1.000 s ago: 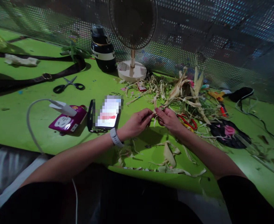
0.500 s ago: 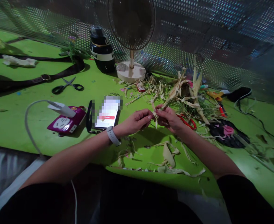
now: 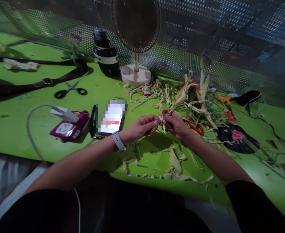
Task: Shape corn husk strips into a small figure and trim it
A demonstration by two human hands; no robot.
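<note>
Between my two hands, above the green table, is a small piece of dried corn husk with a loose strip hanging down. My left hand, with a light watch on the wrist, pinches its left side between thumb and fingers. From the right, my right hand pinches the same husk, fingers curled. Most of the piece is hidden by my fingertips. Just behind the right hand lies a heap of dried husks. Red-handled scissors or pliers lie partly under that heap. Husk scraps lie below my hands.
Left of my hands stand a lit phone and a purple power socket with a cabled charger. Black scissors lie open farther back. A bottle and a fan stand near the mesh wall. A black pad lies right.
Both hands stay nearly in place, with small finger shifts on the husk. The hanging strip has turned slightly, and the right fingers have moved a little.
</note>
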